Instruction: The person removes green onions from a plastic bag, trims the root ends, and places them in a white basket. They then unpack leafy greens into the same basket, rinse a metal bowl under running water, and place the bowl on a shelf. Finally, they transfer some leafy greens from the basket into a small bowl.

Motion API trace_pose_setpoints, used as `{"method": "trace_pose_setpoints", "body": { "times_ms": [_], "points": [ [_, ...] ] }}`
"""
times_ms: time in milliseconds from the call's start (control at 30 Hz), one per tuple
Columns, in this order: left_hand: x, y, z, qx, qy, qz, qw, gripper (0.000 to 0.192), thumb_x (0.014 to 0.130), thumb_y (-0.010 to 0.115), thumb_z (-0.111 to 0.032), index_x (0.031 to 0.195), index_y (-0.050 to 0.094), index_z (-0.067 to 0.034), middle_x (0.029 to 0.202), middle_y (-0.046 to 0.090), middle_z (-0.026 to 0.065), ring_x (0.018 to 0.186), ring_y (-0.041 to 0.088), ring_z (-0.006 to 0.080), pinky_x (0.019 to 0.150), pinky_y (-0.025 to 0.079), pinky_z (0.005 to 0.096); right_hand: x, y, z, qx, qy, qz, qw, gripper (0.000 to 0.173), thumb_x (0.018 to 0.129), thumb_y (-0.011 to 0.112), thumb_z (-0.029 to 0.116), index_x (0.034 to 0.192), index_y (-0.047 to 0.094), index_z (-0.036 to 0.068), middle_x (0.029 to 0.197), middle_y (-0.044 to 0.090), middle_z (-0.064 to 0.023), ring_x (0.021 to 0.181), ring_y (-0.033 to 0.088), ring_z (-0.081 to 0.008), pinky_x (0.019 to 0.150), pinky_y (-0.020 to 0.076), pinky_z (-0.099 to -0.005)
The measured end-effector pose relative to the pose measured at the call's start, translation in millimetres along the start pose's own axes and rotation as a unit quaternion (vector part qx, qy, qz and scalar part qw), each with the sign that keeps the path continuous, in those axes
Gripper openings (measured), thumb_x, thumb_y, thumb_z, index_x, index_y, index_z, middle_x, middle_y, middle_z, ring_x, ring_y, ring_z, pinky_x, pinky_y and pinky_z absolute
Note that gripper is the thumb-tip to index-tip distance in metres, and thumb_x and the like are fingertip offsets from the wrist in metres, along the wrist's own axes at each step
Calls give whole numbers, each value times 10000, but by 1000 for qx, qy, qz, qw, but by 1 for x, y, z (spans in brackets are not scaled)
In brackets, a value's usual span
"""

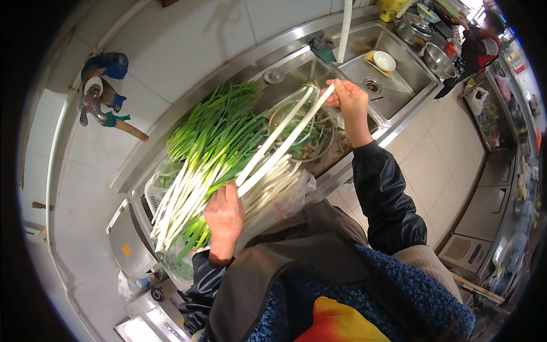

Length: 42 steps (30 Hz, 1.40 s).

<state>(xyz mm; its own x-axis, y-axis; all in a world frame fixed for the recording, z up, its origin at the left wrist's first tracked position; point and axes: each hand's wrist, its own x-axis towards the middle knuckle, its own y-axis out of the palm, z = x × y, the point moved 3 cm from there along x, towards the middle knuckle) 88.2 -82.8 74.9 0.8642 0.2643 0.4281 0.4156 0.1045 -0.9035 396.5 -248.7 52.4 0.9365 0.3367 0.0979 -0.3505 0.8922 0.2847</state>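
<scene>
Two long white-stemmed green onions (285, 147) stretch between my hands. My left hand (225, 216) is closed around them near where the stems turn green. At the other end, the thumb and fingers of my right hand (349, 100) pinch the tip of the nearer stem; the second stem's tip lies just left of the fingers. To the left rests a pile of clean-looking green onions (194, 184), beside leafy greens (213, 115). Beneath the held stems, a bundle of duller onions (275, 181) lies in a clear plastic bag (295, 194). Peelings and trimmings (305, 128) fill a round basin behind it.
A second steel sink (395, 96) holds a white bowl (384, 61). A wall tap (92, 102) with a hose juts out at left. Pots (413, 32) and a metal bowl (439, 60) stand beyond the sink, near another person (478, 45). Tiled floor (431, 158) lies at right.
</scene>
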Motion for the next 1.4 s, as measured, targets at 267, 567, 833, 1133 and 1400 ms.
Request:
{"method": "trace_pose_setpoints", "body": {
  "times_ms": [267, 567, 833, 1133, 1400],
  "points": [
    [12, -10, 8, -34, -10, -21, 999, 301, 700, 628, -10, 991, 561, -51, 729, 555, 103, 623, 573, 282, 540, 467, 383, 20, -73, -22, -524, -84, -108, 840, 208, 874, 667, 214, 769, 677, 35, 550, 617, -68, 527, 609, -217, 512, 445, -342],
    [72, 6, -35, 57, 114, -83, 988, 221, 741, 592, -107, 958, 585, -59, 693, 482, 23, 590, 510, 172, 509, 413, 298, -76, 20, -35, 44, 140, 329, 933, 905, 858, 717, 348, 1522, 157, 92, 1479, 383, -130, 1379, 353, -279, 1094, 339, -418],
    [95, 12, -48, -60, 110, -53, 991, 379, 804, 626, -225, 1157, 571, -97, 906, 535, 41, 856, 539, 199, 726, 439, 318, -57, 66, 22, 586, 140, 236, 763, 364, 1034, 402, 321, 749, 398, 94, 698, 390, -16, 772, 451, -144, 843, 395, -316],
    [95, 34, 13, -413, -91, 154, 893, 257, 900, 645, -180, 1118, 652, -43, 1034, 640, 94, 879, 607, 156, 750, 476, 279, 23, -17, 112, 480, 2, 280, 831, 417, 1017, 443, 299, 644, 359, 133, 521, 268, 48, 449, 258, -76, 498, 246, -239],
    [101, 56, 15, -478, -92, -27, 873, 167, 886, 567, -65, 1017, 670, -58, 1058, 647, 108, 958, 622, 262, 813, 494, 332, 48, -37, 202, 496, -43, 410, 764, 448, 893, 673, 230, 572, 364, 183, 420, 326, 116, 332, 250, -2, 363, 219, -156]
  ]
}}
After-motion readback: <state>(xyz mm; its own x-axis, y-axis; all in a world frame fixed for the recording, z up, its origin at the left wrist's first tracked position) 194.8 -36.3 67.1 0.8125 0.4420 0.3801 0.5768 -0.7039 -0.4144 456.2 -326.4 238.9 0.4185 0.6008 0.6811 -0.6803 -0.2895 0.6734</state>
